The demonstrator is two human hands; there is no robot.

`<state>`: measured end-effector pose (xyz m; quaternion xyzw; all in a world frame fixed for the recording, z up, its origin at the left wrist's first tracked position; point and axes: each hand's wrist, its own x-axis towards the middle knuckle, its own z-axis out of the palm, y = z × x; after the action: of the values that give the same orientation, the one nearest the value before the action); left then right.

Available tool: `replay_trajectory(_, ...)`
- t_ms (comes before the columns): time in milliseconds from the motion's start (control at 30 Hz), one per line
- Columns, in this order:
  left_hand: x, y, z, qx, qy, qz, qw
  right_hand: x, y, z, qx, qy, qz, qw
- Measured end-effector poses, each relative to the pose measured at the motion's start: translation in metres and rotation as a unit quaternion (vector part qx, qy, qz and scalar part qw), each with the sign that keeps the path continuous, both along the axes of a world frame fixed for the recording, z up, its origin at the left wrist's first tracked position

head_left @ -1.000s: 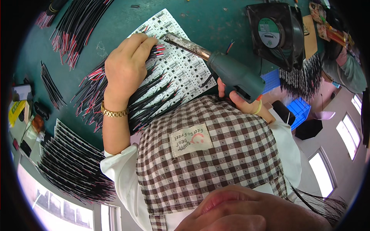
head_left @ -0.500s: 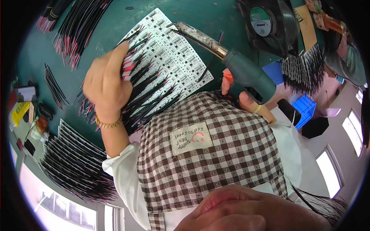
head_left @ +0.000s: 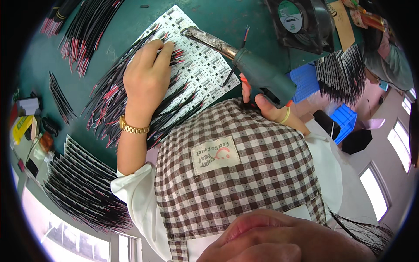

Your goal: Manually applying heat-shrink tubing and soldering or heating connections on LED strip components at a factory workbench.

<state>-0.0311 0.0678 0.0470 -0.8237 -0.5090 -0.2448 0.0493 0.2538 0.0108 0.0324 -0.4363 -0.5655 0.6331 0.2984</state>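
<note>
A white panel of small circuit boards (head_left: 207,65) lies tilted on the green table, with rows of black wires (head_left: 114,94) along its left and near side. My left hand (head_left: 147,83) is over these rows, fingers bent and pinched on black wires with red ends (head_left: 178,56), which stick out past its right side. In my right hand (head_left: 268,109) is a dark green soldering gun (head_left: 266,76), gripped from below near its orange trigger. Its metal barrel reaches over the panel, the tip just right of my left fingertips. Most of my right fingers are hidden behind the handle.
Loose black wire bundles (head_left: 87,35) lie at the far left, a smaller bunch (head_left: 61,97) nearer. Stacked wired panels (head_left: 83,192) stand at the near left, more (head_left: 340,72) at right. A black fan (head_left: 301,24) occupies the far right; blue baskets (head_left: 342,124) stand below.
My left hand has moved right and farther over the panel, bringing the red-ended wires closer to the soldering tip. The soldering gun and my right hand have shifted left; the panel has moved slightly.
</note>
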Motion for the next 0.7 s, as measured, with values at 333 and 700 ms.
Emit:
replay_trajectory(333, -0.004, -0.002, -0.005, -0.027, 0.021, -0.015, 0.999, -0.005, -0.003, -0.007, 0.020, -0.005, 0.005, 1.000)
replay_trajectory(700, -0.003, -0.007, -0.010, 0.004, 0.036, -0.007, 0.999, -0.016, 0.007, 0.008, 0.088, -0.015, 0.016, 0.996)
